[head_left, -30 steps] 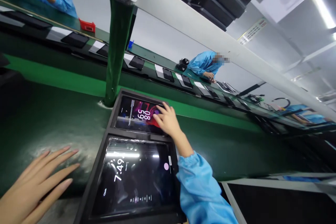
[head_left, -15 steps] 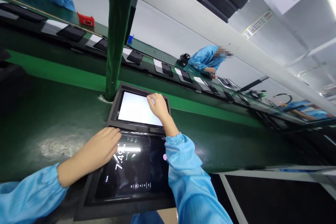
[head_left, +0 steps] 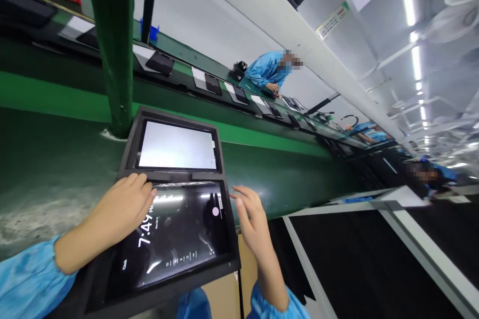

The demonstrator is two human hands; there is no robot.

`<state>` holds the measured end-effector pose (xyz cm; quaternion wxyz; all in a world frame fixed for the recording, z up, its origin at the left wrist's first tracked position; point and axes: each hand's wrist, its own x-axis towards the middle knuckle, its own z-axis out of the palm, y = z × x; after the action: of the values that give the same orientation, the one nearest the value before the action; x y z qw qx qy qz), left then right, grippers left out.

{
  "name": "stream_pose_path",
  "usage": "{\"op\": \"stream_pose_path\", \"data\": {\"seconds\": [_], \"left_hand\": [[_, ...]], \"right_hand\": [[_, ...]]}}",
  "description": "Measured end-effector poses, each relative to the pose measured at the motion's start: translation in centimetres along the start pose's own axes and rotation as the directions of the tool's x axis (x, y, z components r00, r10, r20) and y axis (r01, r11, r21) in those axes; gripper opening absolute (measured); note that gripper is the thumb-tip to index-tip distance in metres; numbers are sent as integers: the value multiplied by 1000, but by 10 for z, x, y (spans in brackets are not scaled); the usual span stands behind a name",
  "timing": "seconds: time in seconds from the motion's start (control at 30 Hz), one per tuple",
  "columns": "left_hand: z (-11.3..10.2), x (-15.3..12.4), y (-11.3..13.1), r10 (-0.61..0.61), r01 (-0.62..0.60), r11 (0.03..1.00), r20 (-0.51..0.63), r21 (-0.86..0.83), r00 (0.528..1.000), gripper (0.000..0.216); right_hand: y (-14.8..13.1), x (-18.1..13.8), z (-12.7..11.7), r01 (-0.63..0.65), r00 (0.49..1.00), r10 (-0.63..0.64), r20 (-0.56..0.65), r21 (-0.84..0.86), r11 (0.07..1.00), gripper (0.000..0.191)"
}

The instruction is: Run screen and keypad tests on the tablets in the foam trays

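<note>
Left hand [head_left: 119, 207] bent over upper left corner of lower tablet [head_left: 187, 232], cannot tell whether gripping; right hand [head_left: 252, 219] free, fingers parted, just beside right rim of black tray [head_left: 209, 272]; tray on green desk [head_left: 277, 179], lower tablet showing 7:49, upper tablet [head_left: 177, 147] lit white, both lying in separate compartments; green post [head_left: 114, 50] just beyond tray

I record one green bench [head_left: 280, 179] carrying a black tray [head_left: 232, 239], near a green post's [head_left: 114, 50] foot.
</note>
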<state>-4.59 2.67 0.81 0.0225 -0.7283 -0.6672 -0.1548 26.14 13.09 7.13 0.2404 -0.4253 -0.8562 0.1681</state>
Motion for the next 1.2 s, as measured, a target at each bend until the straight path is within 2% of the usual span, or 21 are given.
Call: {"op": "stream_pose_path", "data": {"seconds": [0.03,0.1,0.23,0.3,0.33,0.4,0.43,0.5,0.57,0.6,0.67,0.8,0.97,1.13,1.2], "left_hand": [[0,1,0,4,-4,1000,4,15,1000,43],[0,2,-1,18,-19,999,9,34,1000,44],[-1,1,-1,42,-43,998,7,56,999,42],[-1,0,-1,48,-49,997,21,62,999,41],[-1,0,-2,52,-54,996,30,66,998,41],[-2,-1,-2,60,-62,995,35,80,998,40],[-2,-1,-2,61,-63,994,31,88,998,40],[-3,-1,-3,59,-60,994,15,96,998,39],[-5,-1,-2,56,-55,995,-10,88,998,38],[-7,-1,-2,56,-54,995,-26,79,998,38],[-11,0,0,62,-58,996,-62,64,996,37],[-21,1,5,89,-79,994,-126,79,988,39],[-28,-1,6,98,-92,994,-106,59,990,48],[-40,-1,7,79,-104,988,-203,-113,976,46],[-42,-1,6,51,-91,977,-207,-190,977,47]], "right_hand": [[5,-16,2,-60,998,59,-21,-18,998,34],[12,-45,12,-145,989,146,16,-70,987,34],[1,-78,35,-155,978,179,107,-201,967,48],[-17,-82,40,-104,977,140,158,-220,970,50],[-27,-83,39,-49,970,94,223,-197,979,49],[-44,-83,36,75,932,-37,361,-93,993,46],[-50,-83,34,110,921,-87,380,-39,993,44],[-54,-83,30,72,955,-72,287,9,997,40],[-50,-83,29,-69,994,68,81,13,998,36],[-46,-84,29,-131,991,131,-4,21,991,34],[-39,-85,31,-189,976,192,-99,33,981,32],[-31,-91,40,-196,962,201,-185,44,980,31],[-29,-100,49,-211,925,226,-304,81,974,33],[-28,-107,48,-109,944,111,-310,26,994,32],[-25,-115,48,-85,944,81,-319,-1,996,33]]}}
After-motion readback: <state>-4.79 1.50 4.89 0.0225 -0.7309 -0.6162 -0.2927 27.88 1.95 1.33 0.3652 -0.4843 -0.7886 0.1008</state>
